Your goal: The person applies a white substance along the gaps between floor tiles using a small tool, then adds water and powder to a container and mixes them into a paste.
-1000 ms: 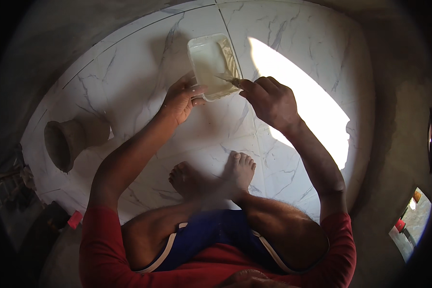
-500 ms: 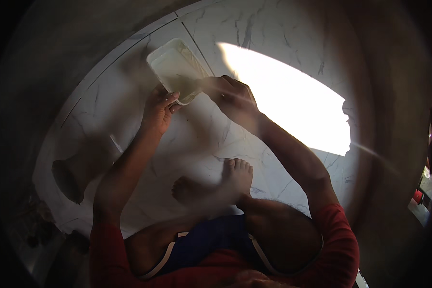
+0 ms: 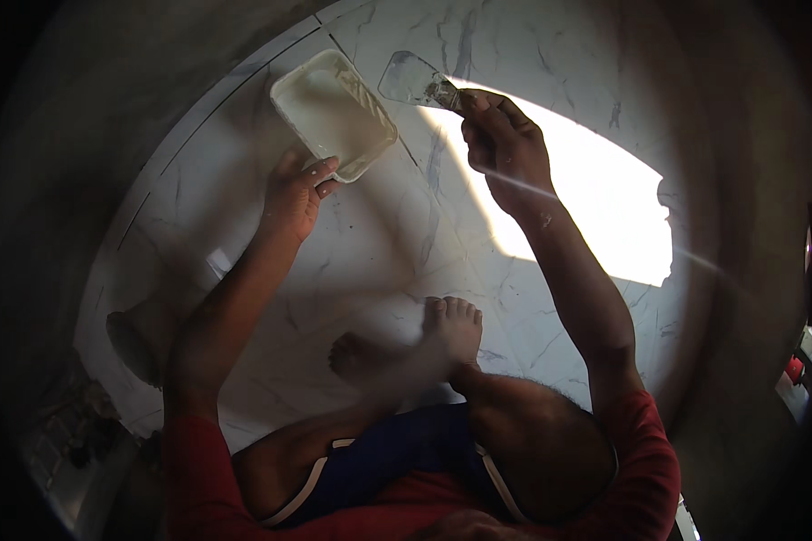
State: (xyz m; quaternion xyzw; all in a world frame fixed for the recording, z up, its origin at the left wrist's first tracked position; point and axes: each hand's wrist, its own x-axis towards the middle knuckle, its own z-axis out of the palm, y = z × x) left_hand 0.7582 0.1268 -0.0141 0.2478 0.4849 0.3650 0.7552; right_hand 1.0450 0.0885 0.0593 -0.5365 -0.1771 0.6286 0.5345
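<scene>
My left hand grips the near corner of a pale rectangular tray, its thumb over the rim. The tray's inner walls carry smears, and a whitish layer seems to cover its bottom. To the right of the tray, my right hand is closed around the handle of a putty knife. Its wide blade points left, apart from the tray, and has whitish residue near the handle. My fingers hide most of the handle.
Pale tiles with grey veins make up the floor. A glaring sunlit patch lies under and beyond my right forearm. My bare foot rests close in. At the left stands a dark rounded object, its kind unclear.
My right hand has lifted the putty knife out of the tray and moved it right and farther away. The tray has shifted slightly away from me in my left hand.
</scene>
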